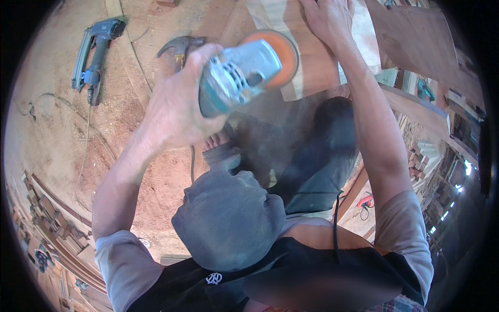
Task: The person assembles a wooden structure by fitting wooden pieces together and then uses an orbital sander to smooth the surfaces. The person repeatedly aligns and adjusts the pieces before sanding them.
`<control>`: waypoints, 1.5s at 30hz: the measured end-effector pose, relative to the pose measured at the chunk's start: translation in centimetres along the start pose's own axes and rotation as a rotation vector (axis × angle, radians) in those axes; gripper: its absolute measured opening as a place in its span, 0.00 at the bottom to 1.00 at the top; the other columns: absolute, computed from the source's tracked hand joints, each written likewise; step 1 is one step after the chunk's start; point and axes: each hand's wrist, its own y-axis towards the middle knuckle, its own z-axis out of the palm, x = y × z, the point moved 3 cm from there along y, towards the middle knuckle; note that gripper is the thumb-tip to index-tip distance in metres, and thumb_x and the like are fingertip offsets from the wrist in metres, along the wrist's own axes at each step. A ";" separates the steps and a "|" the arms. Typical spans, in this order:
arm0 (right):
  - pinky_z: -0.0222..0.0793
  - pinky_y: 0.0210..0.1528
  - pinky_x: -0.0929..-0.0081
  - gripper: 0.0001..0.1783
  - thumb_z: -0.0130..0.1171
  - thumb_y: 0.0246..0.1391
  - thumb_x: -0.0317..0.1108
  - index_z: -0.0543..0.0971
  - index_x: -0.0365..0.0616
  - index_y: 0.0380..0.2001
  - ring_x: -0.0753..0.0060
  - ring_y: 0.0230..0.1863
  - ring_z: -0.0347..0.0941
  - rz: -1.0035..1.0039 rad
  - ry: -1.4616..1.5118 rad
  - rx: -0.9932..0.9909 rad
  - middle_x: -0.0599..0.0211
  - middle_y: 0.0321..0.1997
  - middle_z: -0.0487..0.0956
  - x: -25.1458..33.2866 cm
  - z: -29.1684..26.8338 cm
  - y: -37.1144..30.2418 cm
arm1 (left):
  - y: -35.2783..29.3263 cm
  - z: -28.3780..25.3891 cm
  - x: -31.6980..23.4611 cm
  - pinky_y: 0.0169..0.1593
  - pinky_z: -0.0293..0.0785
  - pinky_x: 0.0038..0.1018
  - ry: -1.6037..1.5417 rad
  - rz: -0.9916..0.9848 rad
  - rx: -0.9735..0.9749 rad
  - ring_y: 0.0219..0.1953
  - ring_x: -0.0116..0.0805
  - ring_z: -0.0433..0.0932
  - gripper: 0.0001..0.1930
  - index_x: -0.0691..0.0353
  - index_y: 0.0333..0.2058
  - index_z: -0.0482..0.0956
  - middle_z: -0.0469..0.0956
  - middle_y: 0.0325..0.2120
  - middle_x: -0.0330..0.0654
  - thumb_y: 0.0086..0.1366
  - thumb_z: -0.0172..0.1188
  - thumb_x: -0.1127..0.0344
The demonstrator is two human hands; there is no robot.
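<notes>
My left hand [179,99] is wrapped round the body of an angle grinder [228,83], teal and silver and slightly blurred. Its round orange sanding disc [285,60] is at the near left edge of a wooden board [318,60]; whether disc and wood touch I cannot tell. Over the far part of that board lies my right hand [330,18], thumb apart and the other fingers partly cut off by the upper edge of the view. A claw hammer [180,48] lies on the floor just beyond my left hand.
A nail gun [97,54] with an air hose lies at the far left on the dusty floor [57,125]. Wooden boards [416,31] crowd the right side. Stacked wood offcuts [57,223] line the lower left. A red tool [365,201] lies beside my right elbow.
</notes>
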 end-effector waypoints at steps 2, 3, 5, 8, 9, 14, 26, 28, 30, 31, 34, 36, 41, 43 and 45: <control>0.61 0.65 0.48 0.16 0.58 0.67 0.46 0.83 0.46 0.45 0.48 0.61 0.73 -0.010 -0.016 -0.006 0.56 0.53 0.80 -0.2 0.2 -0.1 | -1.1 0.7 -1.3 0.57 0.83 0.47 0.006 0.046 0.023 0.53 0.58 0.86 0.52 0.59 0.72 0.59 0.81 0.54 0.61 0.51 0.80 0.60; 0.61 0.65 0.48 0.16 0.58 0.68 0.46 0.83 0.46 0.45 0.47 0.61 0.73 -0.018 -0.027 -0.010 0.56 0.53 0.80 -0.4 0.2 -0.2 | -1.7 0.9 -1.8 0.55 0.84 0.47 0.011 0.048 0.064 0.52 0.58 0.86 0.50 0.59 0.71 0.60 0.82 0.53 0.60 0.52 0.78 0.62; 0.61 0.65 0.47 0.16 0.58 0.68 0.46 0.83 0.46 0.46 0.46 0.61 0.73 -0.025 -0.052 -0.032 0.55 0.54 0.80 -0.6 0.4 -0.2 | -2.6 1.5 -2.7 0.50 0.84 0.47 -0.014 0.057 0.139 0.51 0.55 0.87 0.44 0.58 0.68 0.66 0.82 0.54 0.55 0.53 0.76 0.64; 0.60 0.66 0.46 0.16 0.58 0.68 0.46 0.83 0.45 0.45 0.46 0.62 0.72 -0.017 -0.066 -0.032 0.53 0.54 0.80 -0.6 0.5 0.0 | -3.5 2.6 -3.2 0.53 0.84 0.44 0.078 0.099 0.264 0.52 0.57 0.85 0.48 0.59 0.67 0.70 0.82 0.54 0.53 0.47 0.82 0.58; 0.60 0.66 0.46 0.16 0.58 0.67 0.46 0.83 0.45 0.45 0.45 0.62 0.72 -0.007 -0.067 -0.029 0.53 0.54 0.80 -0.4 0.4 0.1 | -3.8 2.8 -3.3 0.51 0.83 0.44 0.124 0.163 0.283 0.52 0.56 0.86 0.47 0.58 0.66 0.70 0.83 0.53 0.52 0.48 0.82 0.58; 0.64 0.63 0.44 0.16 0.60 0.66 0.46 0.82 0.46 0.48 0.45 0.58 0.75 -0.331 -0.031 -0.156 0.52 0.55 0.80 2.2 -1.7 0.2 | -7.3 2.1 -1.5 0.48 0.83 0.45 0.234 0.229 0.232 0.50 0.53 0.86 0.44 0.55 0.66 0.71 0.83 0.50 0.49 0.50 0.79 0.56; 0.70 0.68 0.57 0.39 0.59 0.59 0.74 0.87 0.44 0.31 0.51 0.55 0.80 -1.021 -0.393 1.004 0.57 0.31 0.84 11.1 -6.9 4.3 | -20.7 -1.0 7.6 0.64 0.77 0.42 -0.207 -0.469 -0.511 0.60 0.47 0.80 0.51 0.59 0.71 0.59 0.76 0.59 0.55 0.50 0.78 0.71; 0.73 0.60 0.54 0.29 0.59 0.62 0.63 0.87 0.47 0.43 0.47 0.49 0.82 -0.738 -0.591 0.887 0.54 0.40 0.85 10.5 -12.4 9.0 | -22.1 -1.0 8.8 0.65 0.74 0.41 -0.373 -0.490 -0.597 0.61 0.46 0.77 0.51 0.61 0.72 0.58 0.73 0.60 0.54 0.50 0.76 0.73; 0.77 0.50 0.50 0.25 0.59 0.65 0.58 0.88 0.51 0.51 0.45 0.41 0.85 -0.507 -0.805 0.469 0.52 0.46 0.87 10.3 -17.7 14.0 | -22.6 -1.4 9.5 0.66 0.72 0.41 -0.386 -0.484 -0.620 0.61 0.44 0.75 0.51 0.63 0.71 0.57 0.71 0.58 0.51 0.50 0.75 0.75; 0.78 0.50 0.50 0.28 0.57 0.66 0.61 0.89 0.51 0.50 0.44 0.41 0.85 -0.399 -0.774 0.289 0.51 0.45 0.88 9.9 -19.6 15.7 | -22.7 -1.6 9.7 0.66 0.72 0.41 -0.373 -0.474 -0.644 0.60 0.44 0.75 0.51 0.63 0.72 0.57 0.71 0.58 0.50 0.50 0.75 0.75; 0.79 0.53 0.49 0.35 0.49 0.70 0.68 0.91 0.50 0.48 0.43 0.46 0.86 -0.020 -0.352 -0.006 0.47 0.47 0.89 6.2 -24.9 19.5 | -22.1 -2.3 9.6 0.66 0.72 0.40 -0.369 -0.445 -0.675 0.60 0.43 0.75 0.51 0.62 0.71 0.57 0.72 0.56 0.50 0.50 0.75 0.75; 0.75 0.59 0.51 0.40 0.49 0.68 0.72 0.89 0.45 0.51 0.42 0.53 0.83 0.153 -0.116 -0.052 0.45 0.51 0.87 1.6 -23.6 17.5 | -21.4 -2.4 9.3 0.66 0.72 0.40 -0.564 -0.461 -0.650 0.60 0.42 0.75 0.50 0.62 0.70 0.58 0.72 0.57 0.50 0.50 0.75 0.75; 0.65 0.72 0.53 0.55 0.44 0.66 0.80 0.81 0.33 0.62 0.34 0.71 0.72 0.710 0.070 0.033 0.36 0.63 0.81 -10.2 -12.0 6.6 | -19.3 -2.8 7.7 0.63 0.73 0.38 -0.401 -0.395 -0.653 0.58 0.40 0.75 0.49 0.62 0.71 0.58 0.70 0.58 0.49 0.51 0.74 0.73; 0.62 0.75 0.54 0.59 0.44 0.64 0.82 0.79 0.28 0.63 0.36 0.74 0.69 0.891 0.151 0.081 0.36 0.70 0.76 -13.3 -8.8 2.2 | -18.6 -2.6 7.3 0.64 0.72 0.39 -0.447 -0.384 -0.645 0.60 0.40 0.74 0.49 0.61 0.70 0.59 0.70 0.59 0.49 0.50 0.75 0.72; 0.63 0.74 0.53 0.57 0.44 0.64 0.81 0.81 0.32 0.62 0.37 0.74 0.70 0.956 0.104 0.126 0.37 0.69 0.77 -14.9 -7.2 -0.4 | -17.9 -2.4 7.0 0.65 0.72 0.39 -0.467 -0.352 -0.646 0.60 0.39 0.73 0.49 0.60 0.70 0.59 0.70 0.59 0.49 0.50 0.75 0.72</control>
